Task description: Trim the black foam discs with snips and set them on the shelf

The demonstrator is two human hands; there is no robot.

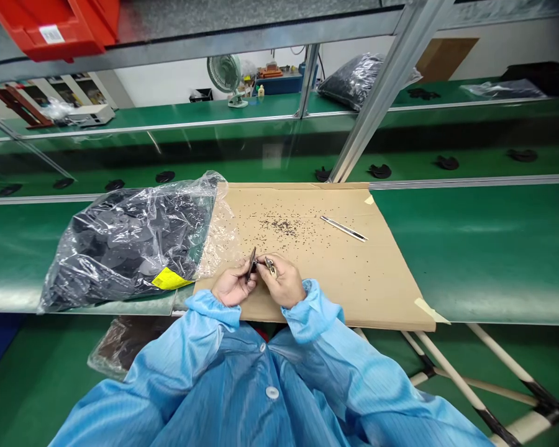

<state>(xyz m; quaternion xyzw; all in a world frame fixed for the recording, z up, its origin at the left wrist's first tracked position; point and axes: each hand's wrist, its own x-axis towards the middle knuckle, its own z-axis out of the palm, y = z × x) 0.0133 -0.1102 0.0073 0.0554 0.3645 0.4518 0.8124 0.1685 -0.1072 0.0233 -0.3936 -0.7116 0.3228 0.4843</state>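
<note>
My left hand (233, 284) is closed around a thin black plastic part (251, 263), seen nearly edge-on. Close beside it, my right hand (283, 282) is closed on a small brass-coloured metal tool (271, 267) whose kind I cannot make out. The right fingertips meet the near face of the black part, and the contact point is hidden. Both hands are over a brown cardboard sheet (391, 285). Many tiny black bits (285, 227) are scattered on the sheet beyond the hands. A slim utility knife (343, 228) rests to their right.
Left of the cardboard lies a clear plastic bag (135, 236) full of black parts, with a yellow label (171, 279). Black curved pieces (379, 171) lie spaced along the green belt behind. A metal post (386, 93) rises at the back. An orange-red bin (56, 28) sits overhead.
</note>
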